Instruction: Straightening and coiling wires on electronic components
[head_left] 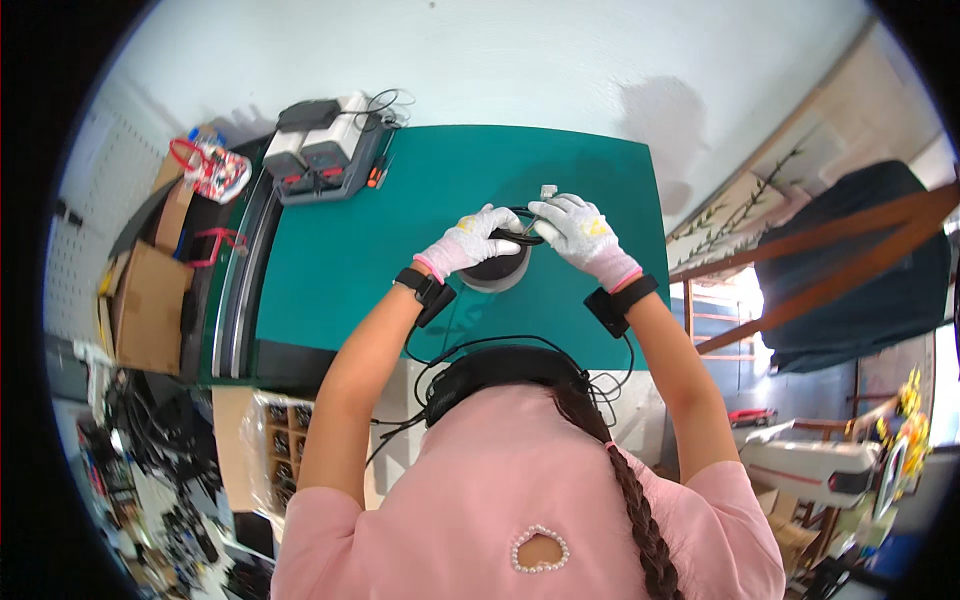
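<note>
Both my hands wear whitish knit gloves with pink cuffs and meet over the green mat. A small loop of black cable (520, 238) runs between them. My left hand (478, 238) is closed round the loop's left side. On the other side, my right hand (575, 230) has its fingers bent onto the cable. A small pale block, perhaps a plug (549, 190), sticks out just beyond the right fingertips. Under my left hand stands a round grey object with a dark top (495, 272), partly hidden by the glove.
A green mat (350, 250) covers the table. At its far left sit a grey-and-white machine (325, 150) with cables and an orange-handled tool (376, 177). Cardboard boxes (150, 310) stand left of the table, a divided carton (285, 440) below it. Dark cloth (855, 270) hangs at right.
</note>
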